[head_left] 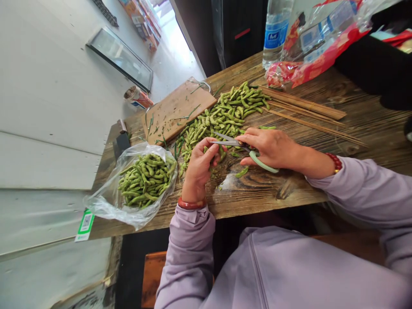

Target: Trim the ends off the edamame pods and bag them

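Observation:
My left hand [200, 165] is closed in a pinch round a green edamame pod [215, 159] at the near edge of a loose pile of pods [222, 116] on the wooden table [267, 193]. My right hand [273, 148] grips scissors with green handles [254, 156]. Their blades point left and lie right at the pod in my left hand. One loose pod [242, 172] lies below the scissors. A clear plastic bag [141, 180] holding more pods sits to the left of my left hand.
A wooden cutting board [177, 109] with green trimmings lies behind the pile. Bamboo skewers [305, 109] lie at the right. A water bottle [275, 32] and a red-and-clear plastic package [309, 47] stand at the far edge. A small cup [137, 96] sits at the far left.

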`<state>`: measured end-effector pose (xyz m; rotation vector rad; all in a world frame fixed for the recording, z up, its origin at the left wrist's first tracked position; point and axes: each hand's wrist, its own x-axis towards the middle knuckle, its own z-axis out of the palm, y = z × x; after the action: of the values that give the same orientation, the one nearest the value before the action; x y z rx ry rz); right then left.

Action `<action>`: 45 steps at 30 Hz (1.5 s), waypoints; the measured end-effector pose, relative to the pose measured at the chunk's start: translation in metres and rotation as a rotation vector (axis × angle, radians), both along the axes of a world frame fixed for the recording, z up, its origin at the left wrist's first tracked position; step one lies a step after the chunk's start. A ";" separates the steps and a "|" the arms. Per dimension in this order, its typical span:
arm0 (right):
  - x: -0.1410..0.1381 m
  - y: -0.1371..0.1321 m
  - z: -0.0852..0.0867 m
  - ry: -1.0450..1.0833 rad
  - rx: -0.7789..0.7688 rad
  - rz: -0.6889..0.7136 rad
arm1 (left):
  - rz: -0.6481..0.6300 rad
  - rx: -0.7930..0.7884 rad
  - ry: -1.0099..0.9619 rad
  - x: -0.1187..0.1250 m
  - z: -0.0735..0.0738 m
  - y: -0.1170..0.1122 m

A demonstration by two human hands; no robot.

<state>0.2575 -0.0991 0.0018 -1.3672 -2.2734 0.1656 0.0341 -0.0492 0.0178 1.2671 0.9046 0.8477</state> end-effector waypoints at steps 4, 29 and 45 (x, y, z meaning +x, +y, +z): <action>-0.001 -0.001 0.000 -0.011 0.006 0.014 | -0.011 0.016 0.044 0.003 -0.001 -0.003; 0.001 0.000 0.002 -0.061 -0.017 -0.058 | 0.118 -0.035 0.008 0.001 -0.001 0.002; -0.002 -0.001 -0.002 0.041 0.048 0.036 | -0.021 -0.050 0.002 0.009 -0.004 -0.006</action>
<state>0.2556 -0.0998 -0.0003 -1.2872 -2.2546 0.1489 0.0435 -0.0551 0.0136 1.2327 0.9074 0.8025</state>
